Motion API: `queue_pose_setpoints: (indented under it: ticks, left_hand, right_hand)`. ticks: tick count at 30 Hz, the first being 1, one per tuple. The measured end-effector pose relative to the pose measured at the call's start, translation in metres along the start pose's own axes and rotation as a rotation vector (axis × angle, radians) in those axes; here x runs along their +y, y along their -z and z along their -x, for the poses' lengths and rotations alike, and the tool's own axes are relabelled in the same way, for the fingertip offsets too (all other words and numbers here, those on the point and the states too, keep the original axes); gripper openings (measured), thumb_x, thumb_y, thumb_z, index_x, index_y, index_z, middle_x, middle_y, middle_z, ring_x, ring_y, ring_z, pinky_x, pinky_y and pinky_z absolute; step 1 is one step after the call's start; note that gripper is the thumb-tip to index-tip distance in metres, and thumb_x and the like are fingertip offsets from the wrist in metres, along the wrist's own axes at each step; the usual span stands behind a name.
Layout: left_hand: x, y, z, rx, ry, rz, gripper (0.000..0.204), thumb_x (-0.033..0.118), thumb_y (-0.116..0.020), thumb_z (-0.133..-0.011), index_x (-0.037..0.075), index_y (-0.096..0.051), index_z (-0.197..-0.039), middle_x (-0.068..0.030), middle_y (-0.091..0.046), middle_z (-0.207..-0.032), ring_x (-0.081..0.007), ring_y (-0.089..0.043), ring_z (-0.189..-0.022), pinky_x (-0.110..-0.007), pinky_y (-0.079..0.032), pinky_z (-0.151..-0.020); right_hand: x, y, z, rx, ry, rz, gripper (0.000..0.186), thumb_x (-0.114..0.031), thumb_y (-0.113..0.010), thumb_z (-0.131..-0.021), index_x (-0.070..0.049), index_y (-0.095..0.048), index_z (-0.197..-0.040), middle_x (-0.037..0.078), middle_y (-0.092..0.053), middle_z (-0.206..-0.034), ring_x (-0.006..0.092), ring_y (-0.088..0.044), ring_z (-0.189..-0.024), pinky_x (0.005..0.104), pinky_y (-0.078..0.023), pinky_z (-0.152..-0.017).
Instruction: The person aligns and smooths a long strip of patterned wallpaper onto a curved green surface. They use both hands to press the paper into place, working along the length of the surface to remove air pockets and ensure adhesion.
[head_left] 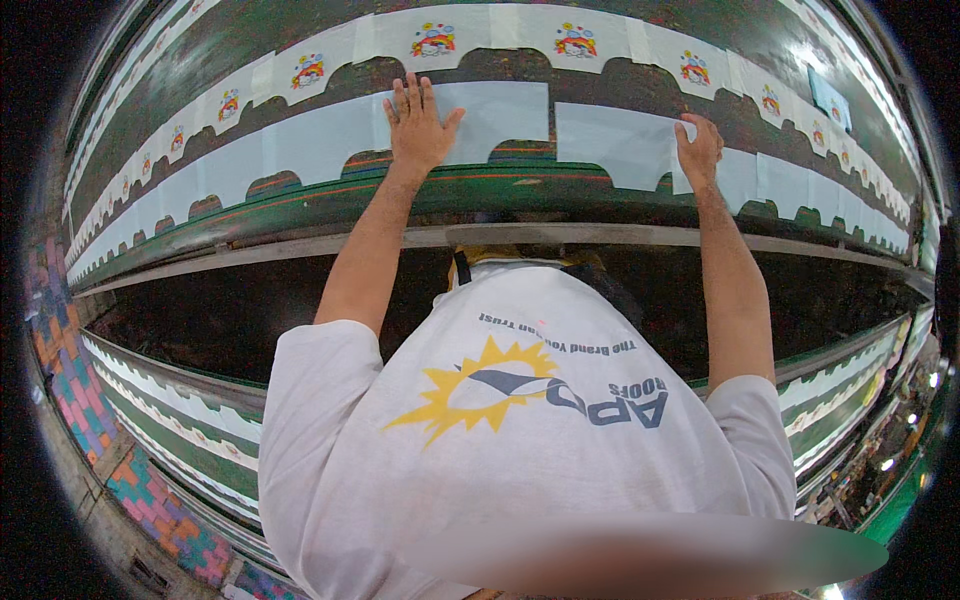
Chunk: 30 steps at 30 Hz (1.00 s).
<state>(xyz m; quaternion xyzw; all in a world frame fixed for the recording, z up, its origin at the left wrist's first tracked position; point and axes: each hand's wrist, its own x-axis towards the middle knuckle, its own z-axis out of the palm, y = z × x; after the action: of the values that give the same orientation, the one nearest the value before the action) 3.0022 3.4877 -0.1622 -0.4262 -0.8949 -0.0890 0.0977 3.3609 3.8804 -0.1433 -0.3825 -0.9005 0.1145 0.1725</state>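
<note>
My left hand lies flat with fingers spread on a pale blue cut cloth panel, at the near side of a long dark green table. Just right of it, past a narrow gap, lies another pale blue cloth panel with curved cut-outs along its near edge. My right hand is at the right end of this second panel, its fingers curled and closed on the panel's edge. The fingertips are partly hidden. Beyond both hands runs a row of white panels, several with a colourful cartoon print.
More pale blue panels continue in a row to the left and right. The table has a metal rail along its near edge. Other tables with panels stand behind me. Coloured paving shows at far left.
</note>
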Motion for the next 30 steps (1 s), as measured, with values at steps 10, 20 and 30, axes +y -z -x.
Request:
queue_pose_setpoints:
  ticks: [10,20,30]
  left_hand:
    - [0.191,-0.012,-0.001,0.005,-0.087,0.114,0.067,0.056,-0.049,-0.102,0.006,-0.054,-0.146,-0.0212,-0.035,-0.162,-0.0464,-0.024,-0.152,-0.071,-0.016,-0.118]
    - [0.221,0.005,-0.014,0.182,0.153,0.393,0.021,0.015,-0.079,-0.086,0.004,-0.070,-0.102,-0.0160,-0.066,-0.125,-0.0361,-0.059,-0.124,-0.053,-0.045,-0.106]
    - [0.192,0.028,-0.015,0.193,0.508,0.662,0.030,0.018,-0.082,-0.087,0.003,-0.068,-0.110,-0.0102,-0.073,-0.086,-0.0203,-0.069,-0.077,-0.036,-0.055,-0.071]
  right_hand:
    - [0.059,0.011,-0.003,-0.191,0.182,-0.077,0.057,-0.037,-0.079,-0.086,-0.029,-0.061,-0.140,0.010,-0.041,-0.154,0.0371,-0.033,-0.144,0.0578,-0.026,-0.116]
    - [0.061,0.014,-0.039,-0.360,0.390,-0.135,0.057,-0.022,-0.085,-0.080,-0.033,-0.065,-0.132,0.009,-0.035,-0.159,0.0383,-0.026,-0.149,0.0603,-0.024,-0.117]
    - [0.050,-0.006,-0.049,-0.370,0.355,-0.245,0.019,-0.032,-0.082,-0.085,-0.019,-0.077,-0.098,0.000,-0.040,-0.160,0.0364,-0.029,-0.147,0.0572,-0.025,-0.117]
